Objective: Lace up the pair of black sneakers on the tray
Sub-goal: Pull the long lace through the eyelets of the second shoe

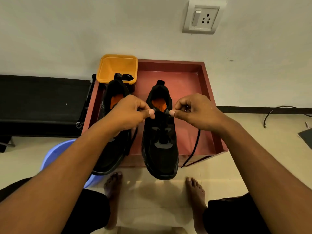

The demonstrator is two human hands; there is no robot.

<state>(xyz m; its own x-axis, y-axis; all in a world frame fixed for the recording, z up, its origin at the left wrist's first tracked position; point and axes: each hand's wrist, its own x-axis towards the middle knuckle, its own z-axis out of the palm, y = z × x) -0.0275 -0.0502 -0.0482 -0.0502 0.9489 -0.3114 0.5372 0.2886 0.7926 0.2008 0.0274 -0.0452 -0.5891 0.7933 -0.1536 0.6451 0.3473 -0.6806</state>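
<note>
The left hand (133, 112) has its grip pressed together, thumb against forefinger, pinching the black lace (194, 146) just above the top eyelets of the right sneaker (160, 149). The right hand (195, 112) mirrors it on the other side of the shoe's opening, its grip likewise pinching the lace, the remaining fingers curled in. The two thumbs nearly meet over the tongue. From under the right hand one strand hangs down across the red tray (217, 129) and its tip drops past the tray's near edge. A shorter strand hangs from under the left hand, between the two shoes.

The right sneaker stands in the middle of the tray, heel toward the tray's far wall, its toe overhanging the near edge and its orange insole showing. The left sneaker (114, 149) stands along the tray's left side, partly hidden by the left forearm, its toe also past the near edge.

A yellow tub (118, 68) sits on the tray's far left corner with a black bundle (127, 77) inside it. A blue basin (50, 154) lies left of the tray's near corner, and two bare feet (194, 188) rest on the tiled floor in front of the tray. A wall socket (201, 16) is mounted above the tray.
</note>
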